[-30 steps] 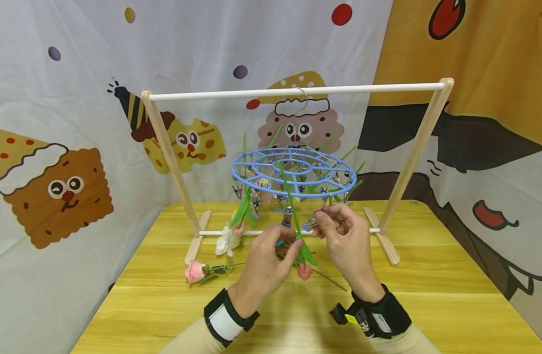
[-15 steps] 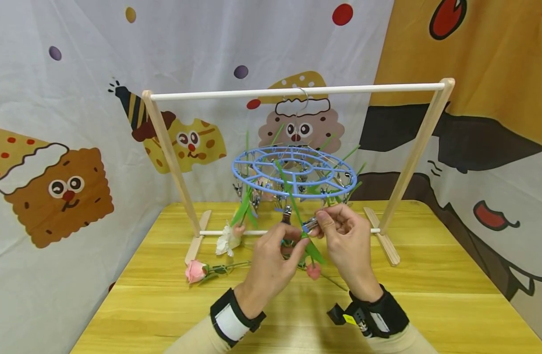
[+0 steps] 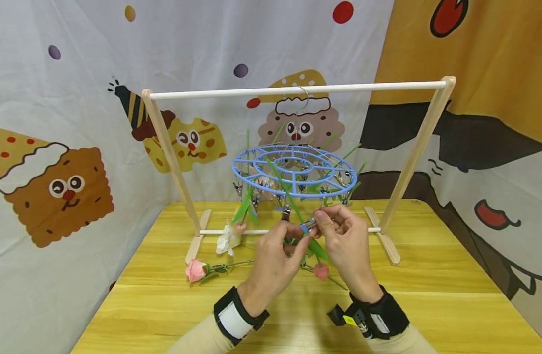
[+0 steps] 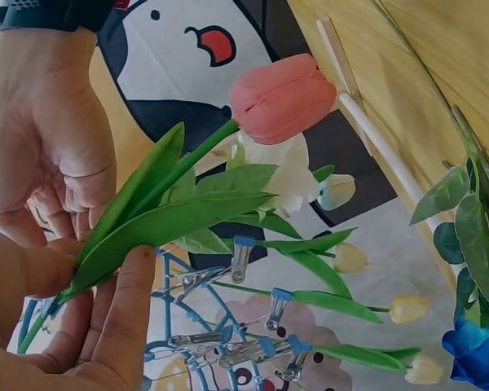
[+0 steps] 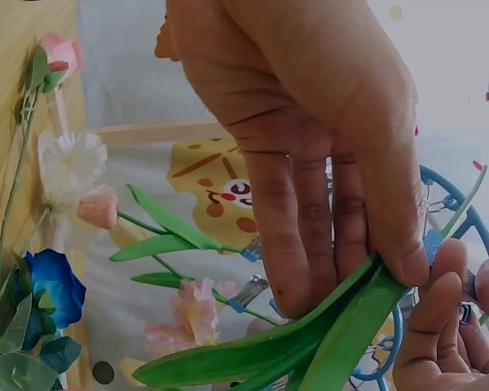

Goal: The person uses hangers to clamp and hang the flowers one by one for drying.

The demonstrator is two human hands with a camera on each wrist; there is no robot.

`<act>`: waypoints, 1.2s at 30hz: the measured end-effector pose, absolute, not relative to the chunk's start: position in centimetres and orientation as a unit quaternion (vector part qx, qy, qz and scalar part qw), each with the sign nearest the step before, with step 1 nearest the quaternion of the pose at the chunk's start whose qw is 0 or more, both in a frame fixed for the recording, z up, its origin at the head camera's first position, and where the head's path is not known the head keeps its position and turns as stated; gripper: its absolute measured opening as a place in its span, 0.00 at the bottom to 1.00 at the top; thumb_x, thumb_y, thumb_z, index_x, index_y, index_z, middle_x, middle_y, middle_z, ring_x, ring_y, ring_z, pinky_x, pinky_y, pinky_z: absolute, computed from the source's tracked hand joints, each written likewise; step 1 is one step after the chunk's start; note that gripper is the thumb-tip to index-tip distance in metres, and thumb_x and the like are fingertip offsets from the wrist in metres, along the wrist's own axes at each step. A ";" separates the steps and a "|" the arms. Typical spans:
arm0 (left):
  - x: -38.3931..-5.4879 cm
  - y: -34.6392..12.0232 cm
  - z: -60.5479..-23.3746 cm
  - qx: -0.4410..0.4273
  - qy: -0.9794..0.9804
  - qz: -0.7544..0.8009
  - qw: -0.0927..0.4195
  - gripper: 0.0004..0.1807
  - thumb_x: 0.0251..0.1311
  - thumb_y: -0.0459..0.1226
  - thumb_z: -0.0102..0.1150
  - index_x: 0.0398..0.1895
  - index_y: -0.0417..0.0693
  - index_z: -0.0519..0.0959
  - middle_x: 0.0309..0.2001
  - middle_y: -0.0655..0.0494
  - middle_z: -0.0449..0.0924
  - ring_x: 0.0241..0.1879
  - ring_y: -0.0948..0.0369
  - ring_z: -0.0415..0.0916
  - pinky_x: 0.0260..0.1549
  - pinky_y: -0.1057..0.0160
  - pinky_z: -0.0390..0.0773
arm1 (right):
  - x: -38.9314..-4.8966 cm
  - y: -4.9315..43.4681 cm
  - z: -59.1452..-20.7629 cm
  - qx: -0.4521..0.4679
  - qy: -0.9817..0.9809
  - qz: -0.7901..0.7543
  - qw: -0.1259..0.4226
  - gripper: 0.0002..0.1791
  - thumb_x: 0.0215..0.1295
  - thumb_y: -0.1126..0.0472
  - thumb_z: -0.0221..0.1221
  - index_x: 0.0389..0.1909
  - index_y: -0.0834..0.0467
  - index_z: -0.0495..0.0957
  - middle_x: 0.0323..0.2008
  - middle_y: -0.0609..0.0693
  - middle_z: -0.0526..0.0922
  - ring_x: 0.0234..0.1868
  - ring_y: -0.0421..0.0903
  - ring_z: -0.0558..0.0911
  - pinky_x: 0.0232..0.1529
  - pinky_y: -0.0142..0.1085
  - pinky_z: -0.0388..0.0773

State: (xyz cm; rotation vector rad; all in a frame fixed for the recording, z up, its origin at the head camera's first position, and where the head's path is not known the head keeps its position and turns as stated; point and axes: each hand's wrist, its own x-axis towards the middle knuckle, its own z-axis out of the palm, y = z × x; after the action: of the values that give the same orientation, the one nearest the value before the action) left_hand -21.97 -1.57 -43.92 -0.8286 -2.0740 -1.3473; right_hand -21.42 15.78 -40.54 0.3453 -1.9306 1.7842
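Observation:
Thumb and fingers of my left hand [image 3: 275,253] pinch the green stem of a pink artificial tulip [image 4: 284,99] near its leaf base. The flower head hangs low and to the right, and the stem slants up in front of the round blue clip hanger [image 3: 293,195]. My right hand [image 3: 348,246] pinches a metal clip [image 3: 309,224] with a blue tip, hanging from that hanger. The clip's tip meets the stem just above my left fingertips. Whether the stem lies inside the clip is hidden by fingers. Several other tulips hang head-down from clips [image 4: 279,309].
A wooden rack with a white top bar [image 3: 217,93] carries the hanger. On the table [image 3: 133,314] lie a pink rose [image 3: 195,271] and a blue rose [image 4: 477,354]. A white flower [image 3: 228,239] hangs at the left. A printed cloth [image 3: 76,221] stands behind.
My left hand has moved slightly right and up, bringing the tulip stem against the clip. The tulip head has swung right. My right hand stays nearly still, holding the clip.

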 end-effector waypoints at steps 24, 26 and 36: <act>-22.2 -2.2 -44.8 -0.321 -0.777 -0.491 0.227 0.09 0.80 0.33 0.74 0.56 0.41 0.85 0.51 0.46 0.92 0.47 0.55 0.95 0.43 0.65 0.97 | -21.4 16.8 -41.2 0.124 -0.717 0.651 0.215 0.14 0.89 0.59 0.66 0.64 0.61 0.90 0.42 0.44 0.95 0.34 0.42 0.93 0.40 0.33 0.93; -22.1 -2.4 -44.9 -0.326 -0.779 -0.485 0.226 0.09 0.80 0.33 0.74 0.56 0.43 0.85 0.50 0.46 0.92 0.46 0.55 0.95 0.43 0.65 0.96 | -21.4 16.9 -41.2 0.123 -0.717 0.651 0.217 0.13 0.89 0.59 0.66 0.64 0.60 0.91 0.43 0.45 0.96 0.33 0.42 0.93 0.41 0.33 0.93; -22.5 -4.2 -45.8 -0.340 -0.801 -0.444 0.211 0.05 0.81 0.36 0.74 0.52 0.46 0.87 0.47 0.55 0.93 0.45 0.61 0.92 0.45 0.66 0.95 | -21.3 17.8 -41.6 0.108 -0.726 0.642 0.222 0.15 0.89 0.59 0.67 0.67 0.57 0.91 0.44 0.43 0.98 0.32 0.44 0.93 0.29 0.32 0.89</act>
State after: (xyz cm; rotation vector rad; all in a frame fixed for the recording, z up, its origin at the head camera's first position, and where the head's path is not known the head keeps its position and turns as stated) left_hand -22.46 -4.15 -45.82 -0.9459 -2.2261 -1.2342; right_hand -21.35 17.83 -41.63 0.2980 -2.0049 1.7729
